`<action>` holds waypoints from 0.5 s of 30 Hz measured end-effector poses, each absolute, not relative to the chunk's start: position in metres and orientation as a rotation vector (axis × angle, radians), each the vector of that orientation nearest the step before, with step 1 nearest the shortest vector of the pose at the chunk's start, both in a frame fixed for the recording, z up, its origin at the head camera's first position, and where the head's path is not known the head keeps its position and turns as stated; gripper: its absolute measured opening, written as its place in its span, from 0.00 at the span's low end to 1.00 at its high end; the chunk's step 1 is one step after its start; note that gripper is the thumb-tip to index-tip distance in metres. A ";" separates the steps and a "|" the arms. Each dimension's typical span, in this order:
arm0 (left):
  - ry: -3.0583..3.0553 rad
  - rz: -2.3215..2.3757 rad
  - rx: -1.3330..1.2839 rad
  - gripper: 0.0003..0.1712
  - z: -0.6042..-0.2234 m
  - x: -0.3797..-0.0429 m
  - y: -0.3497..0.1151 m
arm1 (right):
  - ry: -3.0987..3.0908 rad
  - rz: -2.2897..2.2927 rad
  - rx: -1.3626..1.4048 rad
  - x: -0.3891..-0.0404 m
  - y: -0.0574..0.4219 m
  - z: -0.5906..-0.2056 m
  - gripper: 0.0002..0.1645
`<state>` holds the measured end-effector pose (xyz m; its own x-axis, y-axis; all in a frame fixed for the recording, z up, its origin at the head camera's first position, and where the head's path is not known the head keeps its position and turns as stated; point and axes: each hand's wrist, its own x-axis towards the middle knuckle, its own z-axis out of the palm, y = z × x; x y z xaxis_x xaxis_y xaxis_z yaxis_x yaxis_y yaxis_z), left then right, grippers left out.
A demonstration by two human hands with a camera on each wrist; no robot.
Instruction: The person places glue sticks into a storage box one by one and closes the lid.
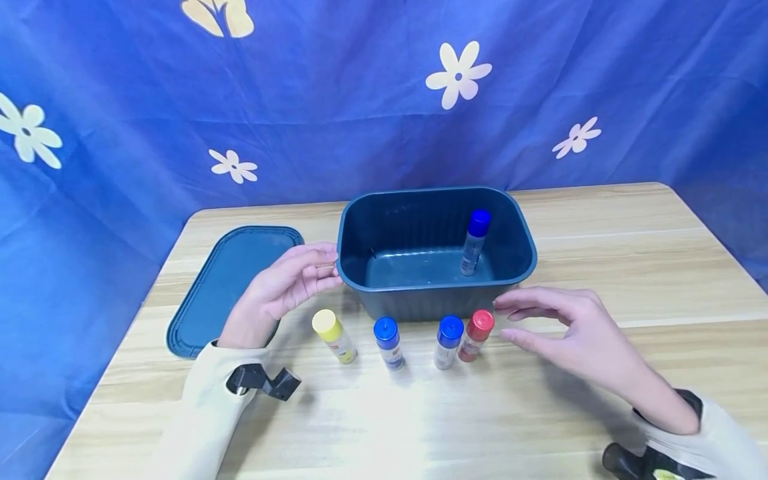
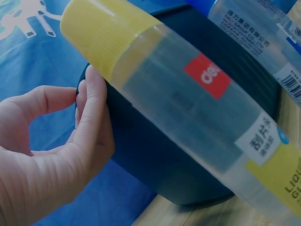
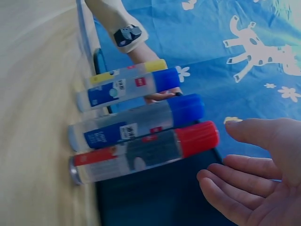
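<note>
Your left hand (image 1: 294, 277) pinches the left rim of the dark box (image 1: 432, 303) between thumb and fingers. Your right hand (image 1: 573, 330) is spread, with thumb and fingers parted, just beside the red-capped glue bottle (image 1: 476, 339). This bottle stands on the table (image 1: 630, 267) before the box, with two blue-capped bottles (image 1: 389, 343) and a yellow-capped bottle (image 1: 337, 340). Inside the box, toward its right side, stands another blue-capped bottle (image 1: 473, 252).
</note>
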<state>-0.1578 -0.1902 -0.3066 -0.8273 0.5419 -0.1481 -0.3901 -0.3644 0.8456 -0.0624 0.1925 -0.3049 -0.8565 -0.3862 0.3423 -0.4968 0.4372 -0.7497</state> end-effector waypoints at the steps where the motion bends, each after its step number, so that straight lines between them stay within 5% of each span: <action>1: 1.305 2.205 0.210 0.17 -0.307 -0.158 -0.190 | -2.569 1.404 0.795 -0.063 0.192 -0.306 0.22; 15: 1.232 2.216 0.266 0.16 -0.307 -0.156 -0.195 | -2.610 1.563 0.783 -0.065 0.183 -0.322 0.22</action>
<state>-0.1563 -0.1952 -0.3072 -0.8101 0.5771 -0.1035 -0.3924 -0.4025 0.8270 -0.0652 0.1832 -0.3218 -0.8756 -0.4141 0.2486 -0.4146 0.3804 -0.8267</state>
